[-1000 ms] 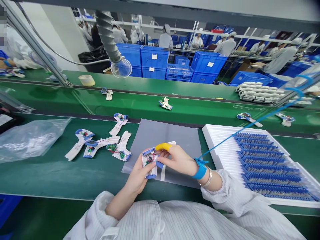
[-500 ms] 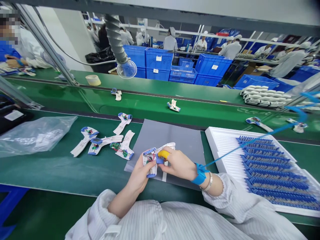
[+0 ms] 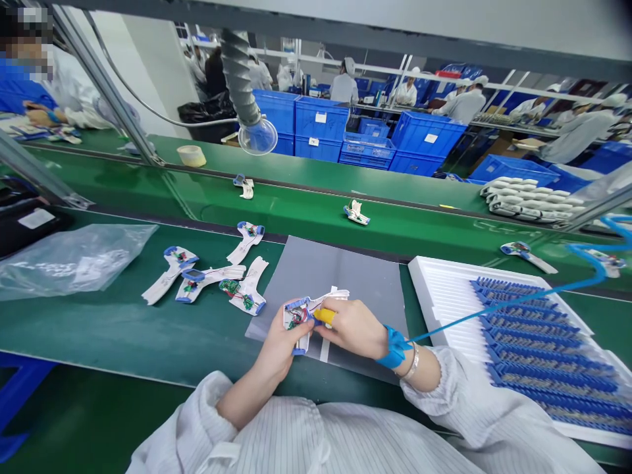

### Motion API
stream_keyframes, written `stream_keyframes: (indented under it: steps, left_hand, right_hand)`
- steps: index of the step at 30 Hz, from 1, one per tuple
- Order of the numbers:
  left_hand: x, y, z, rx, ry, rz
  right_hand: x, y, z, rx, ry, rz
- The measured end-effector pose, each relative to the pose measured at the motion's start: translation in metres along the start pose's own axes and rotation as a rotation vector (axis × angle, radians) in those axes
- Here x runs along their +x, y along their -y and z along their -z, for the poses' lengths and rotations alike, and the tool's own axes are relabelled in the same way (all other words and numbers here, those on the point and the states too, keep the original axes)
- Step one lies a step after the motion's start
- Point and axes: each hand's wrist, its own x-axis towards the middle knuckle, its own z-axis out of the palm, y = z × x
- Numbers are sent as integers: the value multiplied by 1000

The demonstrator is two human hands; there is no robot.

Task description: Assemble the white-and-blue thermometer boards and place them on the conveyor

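Observation:
My left hand (image 3: pixel 279 345) grips a white gun-shaped shell half (image 3: pixel 302 317) with blue trim and wiring inside, held over a grey mat (image 3: pixel 340 276). My right hand (image 3: pixel 353 327), with a yellow finger cot on the index finger and a blue wrist strap (image 3: pixel 394 347), pinches at the same shell and presses into its blue end. Several more open shell halves (image 3: pixel 212 280) lie on the green bench to the left of the mat.
A white tray (image 3: pixel 439 289) of blue parts in rows sits at the right. A clear plastic bag (image 3: pixel 69 257) lies at left. The green conveyor (image 3: pixel 306 210) behind carries single units. Blue crates and other workers stand beyond; one person sits at far left.
My right index finger has come down from raised above the shell to pressing into it. The view has shifted slightly; both hands stay on the shell.

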Motion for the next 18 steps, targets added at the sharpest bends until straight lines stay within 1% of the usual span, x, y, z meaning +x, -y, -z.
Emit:
stream_keyframes:
  steps: [1, 3, 5, 6, 7, 8, 10, 12, 13, 14, 16, 18]
  left_hand:
    - [2, 0, 0, -2, -11, -12]
    - [4, -1, 0, -8, -39, -22]
    - [6, -5, -1, -7, -64, -21]
    - [7, -6, -2, -1, -68, -18]
    - [8, -7, -2, 6, -64, -16]
    - [9, -8, -2, 14, -52, -17]
    - [11, -9, -2, 36, -17, -18]
    - [15, -8, -2, 90, -14, -26]
    - [17, -8, -2, 133, -29, -39]
    - [19, -8, -1, 181, -50, -59]
    - [23, -9, 0, 256, -81, -99]
    - [28, -9, 1, 289, -69, -107]
  right_hand:
    - [0, -2, 2, 22, -35, 15]
    - [-1, -9, 8, 87, -152, 6]
    - [-2, -19, 15, 155, -278, -68]
    - [-2, -24, 18, 184, -318, -124]
    - [-2, -30, 20, 215, -327, -183]
    - [-2, -36, 21, 255, -298, -239]
    - [0, -46, 21, 374, -138, -322]
    - [3, -52, 20, 489, 25, -344]
    - [4, -53, 20, 516, 69, -323]
    - [5, -51, 20, 516, 81, -288]
    - [8, -44, 23, 447, 59, -205]
    - [11, -36, 26, 360, 48, -143]
